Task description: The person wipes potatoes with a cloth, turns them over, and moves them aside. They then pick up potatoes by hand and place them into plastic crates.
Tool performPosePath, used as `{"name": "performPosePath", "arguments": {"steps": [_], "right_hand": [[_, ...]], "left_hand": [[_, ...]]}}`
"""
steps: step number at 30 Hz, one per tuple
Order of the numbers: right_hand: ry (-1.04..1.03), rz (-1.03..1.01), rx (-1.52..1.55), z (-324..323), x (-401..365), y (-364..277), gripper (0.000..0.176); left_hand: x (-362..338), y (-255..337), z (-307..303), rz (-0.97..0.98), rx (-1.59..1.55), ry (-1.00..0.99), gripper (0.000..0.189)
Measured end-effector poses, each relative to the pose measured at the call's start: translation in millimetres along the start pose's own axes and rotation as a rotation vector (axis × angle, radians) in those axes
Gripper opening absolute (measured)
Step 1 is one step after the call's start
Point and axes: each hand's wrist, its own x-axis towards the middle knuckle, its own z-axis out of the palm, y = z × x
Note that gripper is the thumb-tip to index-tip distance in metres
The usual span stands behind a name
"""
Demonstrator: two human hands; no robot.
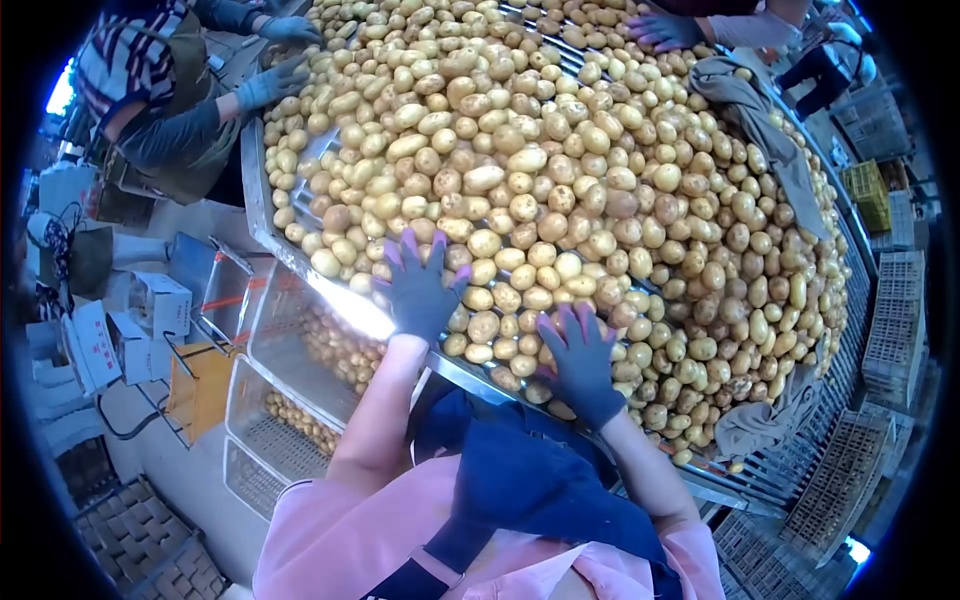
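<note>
A broad heap of potatoes [520,160] covers the metal sorting table [262,215] in front of me. My left hand [420,290], in a grey glove with purple fingertips, lies on potatoes close to the table's near edge, fingers spread. To its right, my right hand [580,365] wears the same kind of glove. Its fingers are stretched out over potatoes near the edge, and I see nothing gripped in either hand. Between the two hands lie several loose potatoes.
Crates [250,400] with potatoes stand below the table's left edge. Grey cloths [770,420] lie on the right side of the heap. A co-worker's gloved hand [270,85] is at the left, another's [668,32] at the far side. Stacked crates [893,320] line the right.
</note>
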Motion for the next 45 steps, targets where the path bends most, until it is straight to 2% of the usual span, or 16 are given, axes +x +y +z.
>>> {"name": "performPosePath", "arguments": {"steps": [9,12,15,19,26,29,30,31,32,33,35,36,37,39,41,45], "right_hand": [[0.070,-0.258,0.041,29.0,76.4,-27.5,0.054],[0.066,-0.304,0.449,-11.1,75.0,-18.6,0.055],[0.213,-0.287,0.400,-17.4,55.5,19.8,0.050],[0.476,-0.103,0.263,-25.8,52.2,71.6,0.037],[0.552,-0.016,0.012,-69.2,108.2,124.3,0.031],[0.293,-0.031,-0.068,-41.6,136.8,127.4,0.049],[0.469,-0.097,-0.095,-18.2,134.1,124.9,0.058],[0.550,-0.082,-0.233,-2.1,134.2,119.7,0.062],[0.591,-0.148,-0.214,0.4,136.6,105.1,0.062],[0.548,-0.116,-0.138,-3.0,132.8,95.0,0.064],[0.422,-0.021,-0.009,-13.6,111.3,79.8,0.066],[0.432,-0.040,-0.016,-16.9,101.5,69.1,0.066],[0.406,-0.059,-0.080,-20.6,93.2,57.1,0.064],[0.373,-0.080,-0.144,-19.9,76.4,51.8,0.063],[0.202,-0.177,-0.073,-10.2,57.5,51.6,0.064],[0.099,-0.165,0.201,-24.3,16.2,42.6,0.062]], "left_hand": [[115.4,-44.1,-38.7,-0.184,-0.077,-0.006,0.070],[176.3,-87.3,-40.7,-0.370,-0.150,-0.069,0.068],[212.6,-122.4,-30.9,-0.084,-0.166,0.027,0.040],[157.1,-11.2,-64.8,0.301,-0.154,0.454,0.029],[193.9,38.2,-1.5,0.393,-0.002,0.253,0.022],[200.3,16.7,38.3,0.618,-0.007,0.575,0.013],[182.1,17.1,26.0,0.653,0.011,0.443,0.015],[151.3,27.2,-2.4,0.280,-0.697,0.168,0.019],[140.3,25.1,17.5,0.325,-0.724,0.436,0.023],[121.8,23.4,-4.2,0.336,-0.739,0.220,0.025],[74.8,21.6,-6.9,0.361,-0.971,0.264,0.025],[65.0,15.7,4.1,0.276,-1.352,-0.007,0.031],[52.8,10.2,-2.7,0.282,-1.358,0.012,0.031],[22.5,-12.5,-18.5,0.006,-1.783,-0.149,0.032],[9.7,-55.7,-9.7,-0.091,-1.963,0.018,0.030],[-25.4,-163.2,-6.8,-0.355,-1.424,0.444,0.026]]}}
